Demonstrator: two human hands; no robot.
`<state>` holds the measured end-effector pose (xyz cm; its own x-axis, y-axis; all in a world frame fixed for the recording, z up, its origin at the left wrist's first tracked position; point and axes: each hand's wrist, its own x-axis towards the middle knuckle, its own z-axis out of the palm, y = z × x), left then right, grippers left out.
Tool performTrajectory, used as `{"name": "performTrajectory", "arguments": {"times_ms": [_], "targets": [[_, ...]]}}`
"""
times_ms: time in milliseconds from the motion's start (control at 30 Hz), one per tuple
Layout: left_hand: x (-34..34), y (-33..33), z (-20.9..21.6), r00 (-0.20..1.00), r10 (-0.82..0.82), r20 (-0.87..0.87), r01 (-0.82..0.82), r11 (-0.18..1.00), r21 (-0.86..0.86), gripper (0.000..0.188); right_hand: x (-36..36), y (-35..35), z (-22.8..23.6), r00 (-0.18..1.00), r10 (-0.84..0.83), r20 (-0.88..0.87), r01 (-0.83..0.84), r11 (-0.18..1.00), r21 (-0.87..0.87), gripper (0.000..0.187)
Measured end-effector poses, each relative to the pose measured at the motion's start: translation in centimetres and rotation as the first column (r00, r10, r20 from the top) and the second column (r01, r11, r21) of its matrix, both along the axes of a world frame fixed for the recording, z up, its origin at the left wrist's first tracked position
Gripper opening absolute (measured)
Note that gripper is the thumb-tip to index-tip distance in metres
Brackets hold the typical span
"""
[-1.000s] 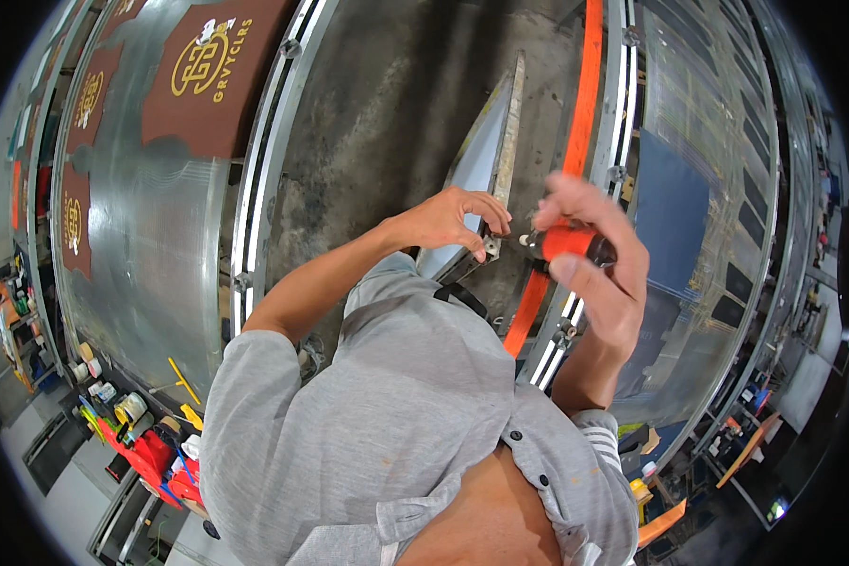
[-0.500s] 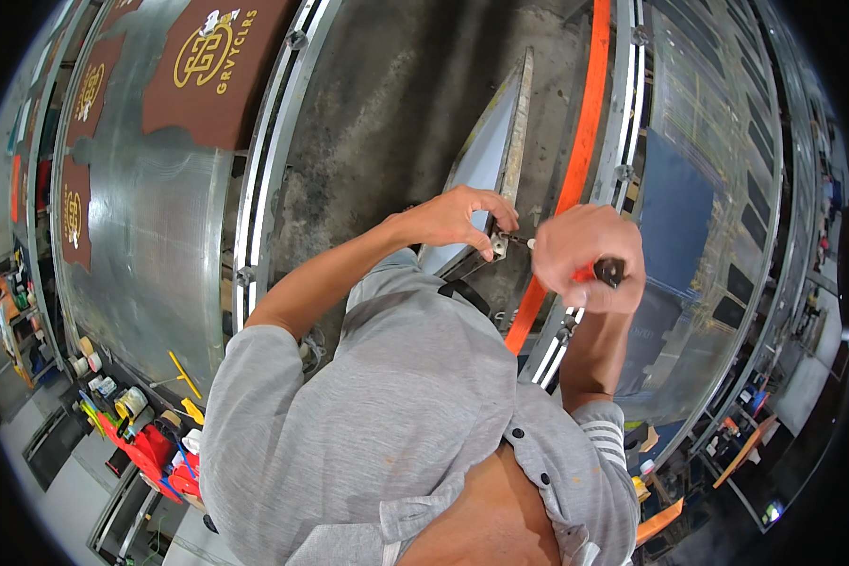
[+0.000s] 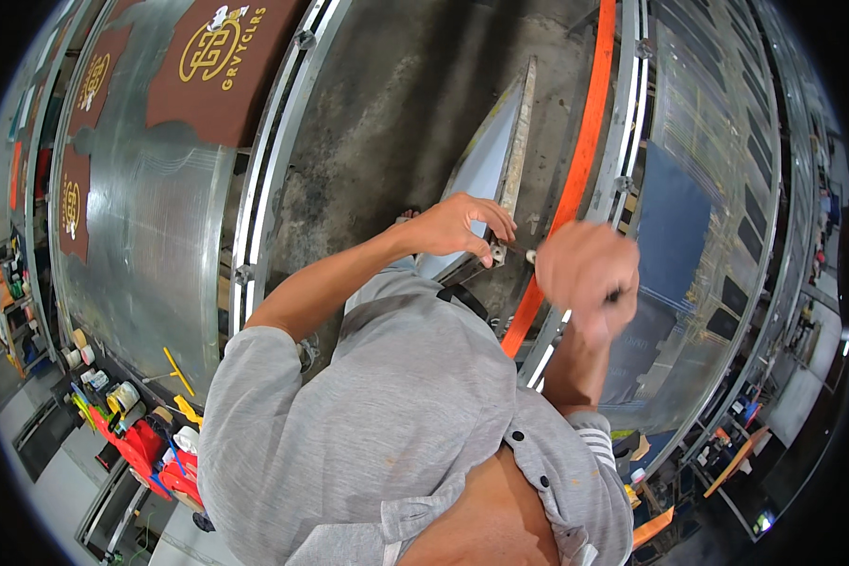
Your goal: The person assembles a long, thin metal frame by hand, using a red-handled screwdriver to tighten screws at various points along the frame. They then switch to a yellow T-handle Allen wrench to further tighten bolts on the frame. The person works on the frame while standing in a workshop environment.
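A screen-printing frame point(image 3: 519, 156) with a worn edge and a pale panel stands tilted in the aisle before me. My left hand point(image 3: 453, 226) curls thumb and fingers around its near corner, where a small metal fitting point(image 3: 499, 255) shows. My right hand point(image 3: 585, 269), smeared by motion, is closed around a screwdriver point(image 3: 615, 295). Only the dark end of the handle shows behind the fist, and a thin shaft points left to the fitting. Whether the tip sits in a screw is too small to tell.
Long metal-railed printing tables flank me. Brown printed fabric pieces point(image 3: 203, 75) lie on the left one, dark blue fabric point(image 3: 674, 212) on the right. An orange strip point(image 3: 585, 141) runs along the right rail. Tape rolls and red items point(image 3: 141, 453) crowd the lower left.
My right hand has turned with the screwdriver, and the handle's red part is now hidden. My left hand stays at the frame's corner. The view has shifted slightly.
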<state>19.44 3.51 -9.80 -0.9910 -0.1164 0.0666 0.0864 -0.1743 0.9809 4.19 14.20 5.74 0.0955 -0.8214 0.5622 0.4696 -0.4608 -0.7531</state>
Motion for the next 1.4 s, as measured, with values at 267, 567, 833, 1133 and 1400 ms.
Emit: {"name": "performTrajectory", "arguments": {"times_ms": [267, 567, 833, 1133, 1400], "targets": [[0.5, -0.1, 0.7, 0.989, -0.141, 0.047, 0.145, 0.986, -0.083, 0.051, -0.7, 2.6, 5.3, 0.840, -0.247, -0.482, 0.474, 0.766, 0.434, 0.064], [0.1, -0.1, 0.3, 0.996, -0.084, 0.001, 0.084, 0.996, -0.005, 0.042, 2.1, 1.8, -0.1, 0.860, -0.424, -0.285, 0.493, 0.835, 0.245, 0.018], [0.9, 0.3, -0.9, 1.000, 0.006, 0.019, -0.006, 1.000, 0.005, 0.039, -0.7, 1.8, 2.5, 0.752, -0.534, -0.388, 0.654, 0.680, 0.332, 0.014], [0.6, 0.5, -0.9, 1.000, 0.003, 0.010, -0.004, 1.000, 0.031, 0.036, 0.1, 2.3, -0.5, 0.904, -0.427, -0.005, 0.419, 0.887, 0.193, 0.011], [0.5, -0.3, 0.5, 0.993, -0.064, 0.101, 0.073, 0.994, -0.080, 0.033, 0.5, 1.0, 4.1, 0.743, -0.399, -0.537, 0.570, 0.798, 0.195, 0.027]]}}
